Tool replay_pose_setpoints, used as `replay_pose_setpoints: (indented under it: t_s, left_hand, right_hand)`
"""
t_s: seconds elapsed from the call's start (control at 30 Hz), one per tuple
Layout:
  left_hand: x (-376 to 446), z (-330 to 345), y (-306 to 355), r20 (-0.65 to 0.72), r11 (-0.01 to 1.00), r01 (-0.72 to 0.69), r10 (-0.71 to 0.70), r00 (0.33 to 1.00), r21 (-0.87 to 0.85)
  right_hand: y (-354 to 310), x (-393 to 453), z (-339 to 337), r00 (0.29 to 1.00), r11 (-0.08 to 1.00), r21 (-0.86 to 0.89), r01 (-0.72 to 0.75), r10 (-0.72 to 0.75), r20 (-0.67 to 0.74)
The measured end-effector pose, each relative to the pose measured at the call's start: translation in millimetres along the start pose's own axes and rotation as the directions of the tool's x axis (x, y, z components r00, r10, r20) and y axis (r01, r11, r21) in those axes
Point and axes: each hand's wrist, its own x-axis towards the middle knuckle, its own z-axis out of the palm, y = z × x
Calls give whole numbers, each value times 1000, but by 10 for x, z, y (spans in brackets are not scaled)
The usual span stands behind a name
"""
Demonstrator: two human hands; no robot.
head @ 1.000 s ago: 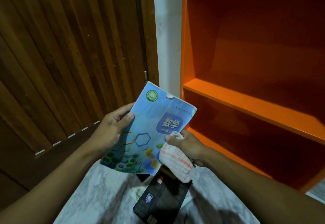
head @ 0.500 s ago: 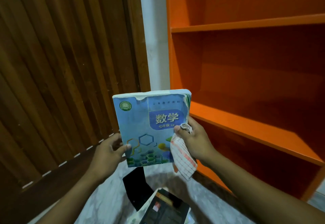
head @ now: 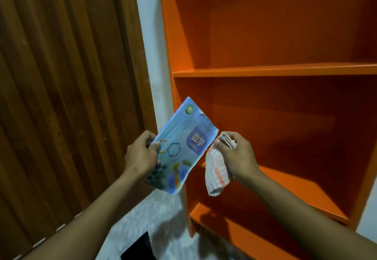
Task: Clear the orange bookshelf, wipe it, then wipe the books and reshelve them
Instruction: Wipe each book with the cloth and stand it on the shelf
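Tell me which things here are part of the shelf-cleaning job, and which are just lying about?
Part of the job:
blue book, in the left hand
striped cloth, in the right hand
orange bookshelf, shelves bare

Just there:
wooden door
dark flat object on the floor, perhaps another book; cannot tell

Counted in view: 2 hands, left hand (head: pixel 140 155) and right hand (head: pixel 237 155). 1 blue book (head: pixel 181 147), gripped at left hand. 1 striped cloth (head: pixel 216 174), bunched in right hand, hanging below it. 1 orange bookshelf (head: pixel 265 69), behind right hand, with 3 shelf boards visible. 1 dark flat item (head: pixel 136 248) on floor, below left hand.
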Motion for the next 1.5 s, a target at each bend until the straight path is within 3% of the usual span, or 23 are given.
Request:
replay_pose_setpoints:
  t_s: [0.13, 0.3, 0.43, 0.57, 0.67, 0.77, 0.83, 0.9, 1.0, 1.2, 1.5]
  left_hand:
    - [179, 268, 62, -66, 953, 40, -63, 996, -302]
    - [276, 780, 153, -76, 834, 81, -146, 986, -546]
    - [74, 1279, 195, -118, 763, 81, -202, 972, -641]
    - [-129, 1569, 75, -45, 722, 156, -251, 967, -674]
    - [-121, 1545, -12, -14, 797, 151, -196, 981, -585]
    - [-28, 1384, -99, 14, 956, 13, -9, 1000, -293]
    - [31, 1281, -145, 96, 992, -68, 79, 992, -111]
    - [90, 1231, -179, 173, 997, -67, 71, 982, -28]
    - [113, 1227, -177, 228, 999, -1, 9, 974, -34]
    - [161, 1341, -80, 105, 998, 8, -14, 994, 57]
    - [411, 1805, 28, 75, 999, 18, -21, 997, 32]
  right_hand:
    - [29, 63, -145, 998, 998, 68, 5, -1, -61]
    - [0, 110, -261, 995, 995, 99, 10, 0, -101]
    - [42, 100, -342, 996, 999, 48, 15, -10, -87]
    - [106, 83, -469, 995, 999, 38, 26, -22, -99]
    - [150, 69, -541, 996, 999, 33, 38, -35, -82]
    - [207, 44, -535, 997, 999, 48, 25, -21, -77]
    - [230, 15, -495, 997, 997, 77, 6, 0, -71]
    - [248, -11, -446, 998, 995, 102, -22, 28, -57]
    - [263, -65, -369, 998, 987, 150, -63, 67, -17]
    - [320, -184, -198, 996, 987, 144, -72, 64, 56]
    - [474, 63, -238, 996, 988, 133, -79, 71, 60]
